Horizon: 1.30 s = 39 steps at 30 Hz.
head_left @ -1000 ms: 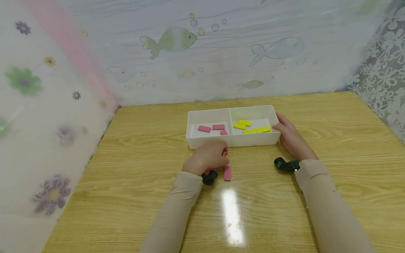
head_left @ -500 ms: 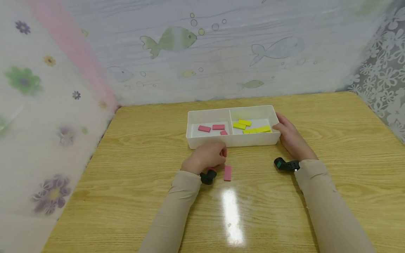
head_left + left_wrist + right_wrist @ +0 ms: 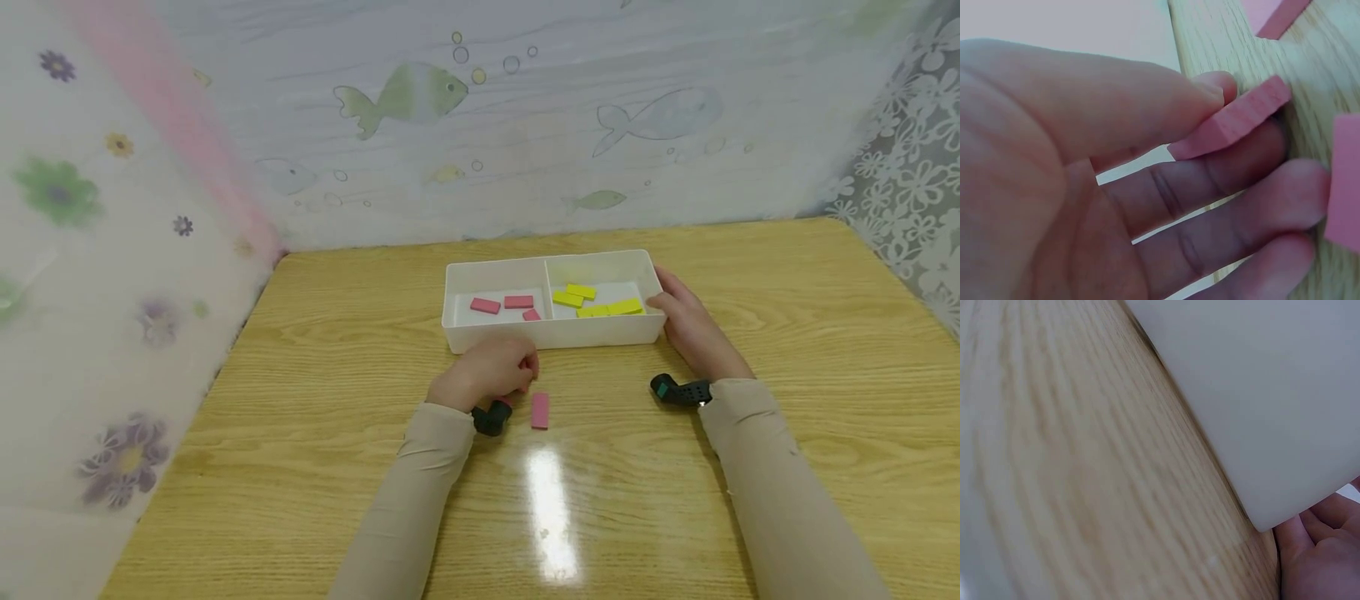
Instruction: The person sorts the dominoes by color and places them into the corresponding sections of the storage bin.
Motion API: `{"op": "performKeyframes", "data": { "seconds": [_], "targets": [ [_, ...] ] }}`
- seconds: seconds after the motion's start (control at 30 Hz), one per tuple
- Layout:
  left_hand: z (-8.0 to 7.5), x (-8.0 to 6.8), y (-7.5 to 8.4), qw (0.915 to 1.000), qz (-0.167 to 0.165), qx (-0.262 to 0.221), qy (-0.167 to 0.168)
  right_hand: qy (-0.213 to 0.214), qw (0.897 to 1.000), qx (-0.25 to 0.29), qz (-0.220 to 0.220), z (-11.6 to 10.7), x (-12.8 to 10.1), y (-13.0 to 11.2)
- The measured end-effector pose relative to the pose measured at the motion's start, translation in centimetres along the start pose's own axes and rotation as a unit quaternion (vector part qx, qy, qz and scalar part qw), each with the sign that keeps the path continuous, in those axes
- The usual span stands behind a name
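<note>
My left hand [image 3: 491,369] sits on the table just in front of the white two-part tray [image 3: 555,335]. In the left wrist view its thumb and fingers [image 3: 1254,156] pinch a pink block [image 3: 1229,122]. Another pink block [image 3: 539,410] lies flat on the wood just right of that hand. The tray's left compartment holds pink blocks [image 3: 485,306], and the right one holds yellow blocks [image 3: 592,310]. My right hand [image 3: 686,321] rests against the tray's right end, thumb at the front corner. In the right wrist view only part of the palm [image 3: 1322,550] shows beside the tray wall [image 3: 1260,394].
The wooden table [image 3: 337,467] is walled by patterned sheets at the back and on both sides. Black wrist cameras [image 3: 678,391] sit on both forearms. A glare patch lies on the wood near the front.
My left hand has shifted slightly left and back with the pink block still pinched. The right hand, the tray and the loose pink block have not moved.
</note>
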<state>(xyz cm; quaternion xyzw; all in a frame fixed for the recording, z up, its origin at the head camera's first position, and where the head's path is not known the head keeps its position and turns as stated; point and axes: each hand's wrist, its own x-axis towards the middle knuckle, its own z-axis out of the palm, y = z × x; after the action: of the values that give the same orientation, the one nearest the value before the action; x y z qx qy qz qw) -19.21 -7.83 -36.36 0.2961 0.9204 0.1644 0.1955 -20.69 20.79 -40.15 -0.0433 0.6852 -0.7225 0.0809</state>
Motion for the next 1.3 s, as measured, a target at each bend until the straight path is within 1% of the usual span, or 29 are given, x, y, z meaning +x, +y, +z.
{"op": "performKeyframes", "data": {
  "seconds": [0.3, 0.43, 0.67, 0.93, 1.03, 1.3],
  "targets": [
    [-0.09, 0.18, -0.22, 1.0000, -0.004, -0.009, 0.000, 0.004, 1.000, -0.004, -0.014, -0.11, 0.24, 0.27],
    [0.15, 0.18, -0.33, 0.9999, -0.003, -0.011, 0.000, 0.005, 1.000, 0.000, -0.014, -0.09, 0.18, 0.39],
    [0.04, 0.07, -0.38, 0.9996, -0.014, -0.023, -0.002, 0.002, 1.000, 0.002, -0.009, -0.05, 0.12, 0.21],
    [0.03, -0.04, -0.25, 0.9991, -0.013, -0.040, 0.003, 0.002, 1.000, 0.000, -0.011, -0.06, -0.04, 0.04],
    [0.02, 0.01, -0.20, 0.9992, -0.014, -0.037, 0.006, 0.003, 1.000, 0.003, -0.019, -0.10, -0.05, -0.01],
    [0.22, 0.23, -0.36, 0.9994, -0.005, -0.031, 0.011, 0.000, 1.000, 0.005, -0.020, -0.12, -0.10, 0.06]
  ]
}}
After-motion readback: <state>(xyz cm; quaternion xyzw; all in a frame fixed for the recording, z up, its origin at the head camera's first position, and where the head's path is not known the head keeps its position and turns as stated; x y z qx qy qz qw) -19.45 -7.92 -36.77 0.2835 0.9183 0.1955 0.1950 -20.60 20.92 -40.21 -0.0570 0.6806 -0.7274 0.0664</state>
